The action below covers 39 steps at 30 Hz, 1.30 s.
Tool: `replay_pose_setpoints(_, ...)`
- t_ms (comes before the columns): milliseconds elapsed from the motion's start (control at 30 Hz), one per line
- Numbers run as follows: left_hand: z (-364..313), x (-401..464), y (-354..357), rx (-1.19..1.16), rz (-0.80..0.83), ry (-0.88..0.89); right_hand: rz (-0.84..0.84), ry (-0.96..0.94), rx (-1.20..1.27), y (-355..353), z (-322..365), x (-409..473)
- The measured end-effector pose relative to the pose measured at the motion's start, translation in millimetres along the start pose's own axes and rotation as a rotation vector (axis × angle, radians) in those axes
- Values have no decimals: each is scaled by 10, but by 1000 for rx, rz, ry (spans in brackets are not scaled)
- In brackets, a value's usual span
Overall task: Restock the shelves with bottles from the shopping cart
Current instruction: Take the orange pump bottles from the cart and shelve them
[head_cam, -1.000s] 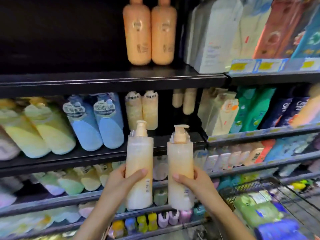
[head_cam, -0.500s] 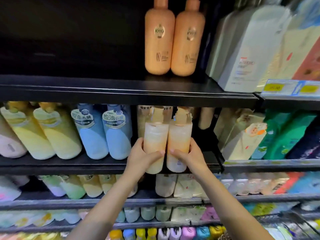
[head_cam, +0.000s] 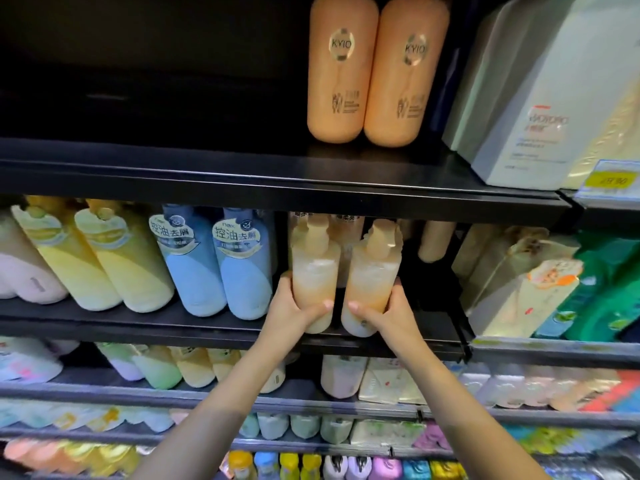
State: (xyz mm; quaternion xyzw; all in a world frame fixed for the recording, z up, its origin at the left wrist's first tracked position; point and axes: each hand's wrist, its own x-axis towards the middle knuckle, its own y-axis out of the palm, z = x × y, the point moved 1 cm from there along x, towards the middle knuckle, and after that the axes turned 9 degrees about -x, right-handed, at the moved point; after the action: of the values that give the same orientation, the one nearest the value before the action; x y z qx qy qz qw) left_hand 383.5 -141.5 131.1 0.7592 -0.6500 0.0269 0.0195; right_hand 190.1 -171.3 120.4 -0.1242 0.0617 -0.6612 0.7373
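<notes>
Two pale orange pump bottles stand side by side at the front of the middle black shelf [head_cam: 408, 344]. My left hand [head_cam: 294, 306] grips the left pump bottle [head_cam: 313, 268] round its lower half. My right hand [head_cam: 384, 315] grips the right pump bottle [head_cam: 372, 275] the same way. Both bottles are upright, with their bases at or just above the shelf board. Similar bottles stand behind them in the dark. The shopping cart is out of view.
Blue bottles [head_cam: 242, 268] stand just left of my hands and yellow bottles [head_cam: 117, 265] farther left. Boxed packs [head_cam: 519, 282] fill the right. Two orange bottles [head_cam: 374, 71] sit on the shelf above, whose edge [head_cam: 277, 192] hangs close over the pumps. Lower shelves hold small bottles.
Both hands have carried the two pump bottles up and forward from in front of the lower shelves into the gap on the middle shelf. The view has closed in on the shelf.
</notes>
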Motion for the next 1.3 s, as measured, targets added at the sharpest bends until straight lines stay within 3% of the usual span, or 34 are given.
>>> replay_pose_setpoints(200, 14, 13, -62, -172, 50, 55, 49, -39, 74, -168, -47, -9)
replay_pose_setpoints(333, -33, 7, 7, -45, -42, 43, -12, -46, -36, -118, -17, 32)
replay_pose_setpoints(500, -180, 39, 154, 361, -187, 25, -44, 36, -138, -11, 32, 115)
replay_pose_setpoints(567, -152, 19, 170, 310, -162, 19, 10, 30, -75, -50, 9, 86)
replay_pose_setpoints(667, -60, -35, 95, 46, -33, 42, 107, -11, -9, -149, -42, 14)
replay_pose_setpoints(767, 0, -75, 12, -116, 63, 77, 101, -52, -23, -194, -55, -6)
replay_pose_setpoints(900, 0, -51, 33, -18, -62, 103, 6, -45, -113, -136, -9, 17)
replay_pose_setpoints(1067, -62, -62, 177, 318, -230, 121, -1, -5, -208, -88, -2, 32)
replay_pose_setpoints(1167, -19, -102, 167, 279, -185, 132, 60, -12, -125, -129, -74, -5)
replay_pose_setpoints(1300, 12, -180, 66, 13, -36, 155, 72, -88, -68, -180, -110, -16)
